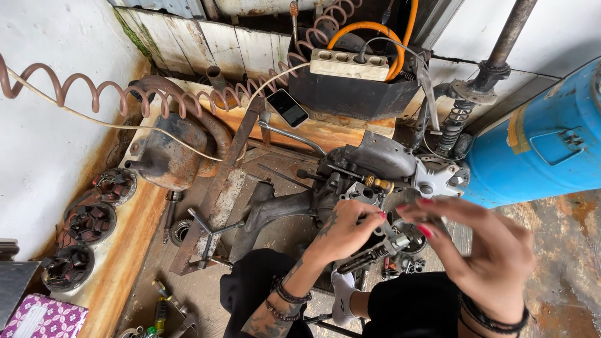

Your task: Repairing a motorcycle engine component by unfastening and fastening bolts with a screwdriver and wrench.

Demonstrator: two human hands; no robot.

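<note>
A grey metal engine block (369, 166) lies on the workshop floor in front of me. Just below it, my left hand (344, 231) is closed around a dark metal tool or part with a spring-like shaft (375, 253). My right hand (482, 250) hovers close in front of the camera to the right, fingers spread and tips near the same part. Whether the right fingers touch it is hidden by blur. Both wrists wear dark bead bracelets. My knees in black clothing are at the bottom.
A rusty exhaust muffler (169, 156) and a cross wrench (210, 228) lie to the left. A coiled air hose (156, 94) runs across the back. A phone (288, 107), a power strip (349, 64), a blue tank (538, 150) and round trays of small parts (87, 225) surround the spot.
</note>
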